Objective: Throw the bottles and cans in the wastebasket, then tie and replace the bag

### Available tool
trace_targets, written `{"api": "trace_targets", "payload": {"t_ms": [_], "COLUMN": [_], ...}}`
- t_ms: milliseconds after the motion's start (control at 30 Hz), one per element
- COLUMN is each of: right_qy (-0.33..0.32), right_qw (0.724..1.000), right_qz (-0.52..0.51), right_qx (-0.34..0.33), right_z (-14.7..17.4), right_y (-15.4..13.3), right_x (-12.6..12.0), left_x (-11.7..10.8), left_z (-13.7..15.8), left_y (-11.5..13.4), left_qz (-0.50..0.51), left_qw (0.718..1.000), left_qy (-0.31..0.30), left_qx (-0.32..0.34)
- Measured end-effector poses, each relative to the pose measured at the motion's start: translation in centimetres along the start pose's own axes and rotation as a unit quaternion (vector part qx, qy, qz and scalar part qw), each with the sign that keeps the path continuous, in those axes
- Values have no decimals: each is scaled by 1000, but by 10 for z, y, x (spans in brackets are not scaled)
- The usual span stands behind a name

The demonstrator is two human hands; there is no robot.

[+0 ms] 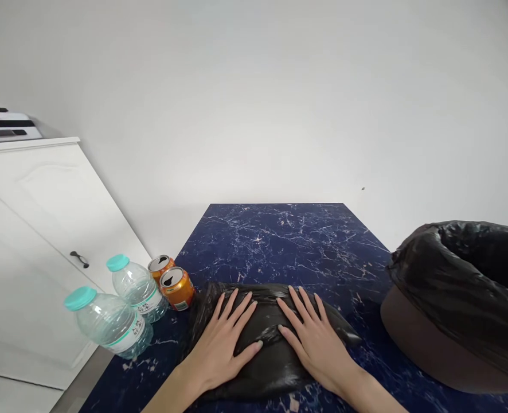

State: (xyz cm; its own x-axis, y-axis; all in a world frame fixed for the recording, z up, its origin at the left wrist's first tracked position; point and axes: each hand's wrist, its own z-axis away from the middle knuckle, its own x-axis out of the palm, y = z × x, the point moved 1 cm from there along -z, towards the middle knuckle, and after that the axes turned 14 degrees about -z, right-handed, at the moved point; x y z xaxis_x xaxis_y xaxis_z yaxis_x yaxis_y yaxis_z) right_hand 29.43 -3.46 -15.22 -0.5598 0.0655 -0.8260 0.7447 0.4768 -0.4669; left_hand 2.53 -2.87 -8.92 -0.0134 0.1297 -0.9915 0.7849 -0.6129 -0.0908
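A black plastic bag [275,367] lies on the blue marbled table in front of me, bulging as if something or air is inside; its contents are hidden. My left hand [223,344] rests flat on the bag's left half, fingers spread. On its right half lies my right hand [312,338], also flat with fingers apart. The thumbs point toward each other with black plastic showing between them. Left of the bag stand two opened orange cans [179,288] and two clear plastic bottles [112,327] with turquoise caps.
A brown trash bin [426,338] lined with a black bag [456,275] stands at the right of the table [280,241]. A white cabinet [43,229] with dark handles is at the left. Behind the table rises a white wall [280,115].
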Motion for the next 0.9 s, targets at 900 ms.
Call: {"api": "trace_targets", "payload": {"t_ms": [900], "right_qy": [-68], "right_qw": [981], "right_qz": [-83], "right_qx": [-160], "right_z": [-37], "right_y": [-40], "right_x": [-18], "left_x": [48], "left_z": [-60], "left_y": [-32], "left_qz": [51], "left_qw": [991], "left_qy": [85], "left_qx": [-92]}}
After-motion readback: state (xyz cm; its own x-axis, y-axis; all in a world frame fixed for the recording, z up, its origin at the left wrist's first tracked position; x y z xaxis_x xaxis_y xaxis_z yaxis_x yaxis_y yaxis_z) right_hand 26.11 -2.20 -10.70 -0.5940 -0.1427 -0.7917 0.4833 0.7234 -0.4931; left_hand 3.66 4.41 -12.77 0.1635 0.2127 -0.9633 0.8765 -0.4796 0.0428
